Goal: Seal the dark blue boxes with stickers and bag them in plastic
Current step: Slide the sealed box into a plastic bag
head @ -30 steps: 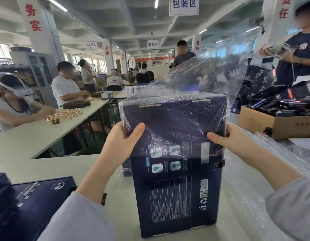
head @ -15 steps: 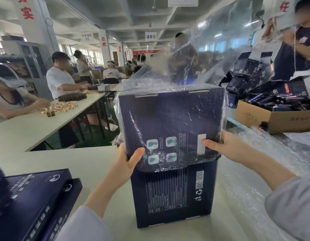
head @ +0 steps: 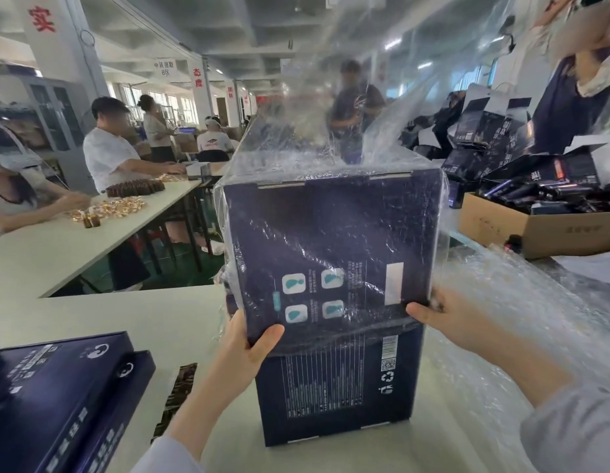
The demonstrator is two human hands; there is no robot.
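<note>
The dark blue box (head: 334, 390) stands upright on the pale table (head: 119, 319) directly in front of you, its printed face turned toward you. A clear plastic bag (head: 331, 213) covers the top and upper part of the box; the bag's open lower edge runs across the face just below four small white icons, and the part carrying the barcode and recycling mark is bare. The loose end of the bag billows above the box top. Your left hand (head: 240, 349) grips the bag's lower edge at the left side of the box, thumb on the front face, fingers curled behind. Your right hand (head: 448, 324) grips the same edge at the right side, thumb tip on the front, fingers hidden behind the box. At lower left, more flat dark blue boxes (head: 61, 390) lie stacked, with a dark strip (head: 175, 402) on the table beside them. A heap of clear bags (head: 522, 302) lies right of the box, and behind it stands a cardboard carton (head: 522, 233) of dark items.
</note>
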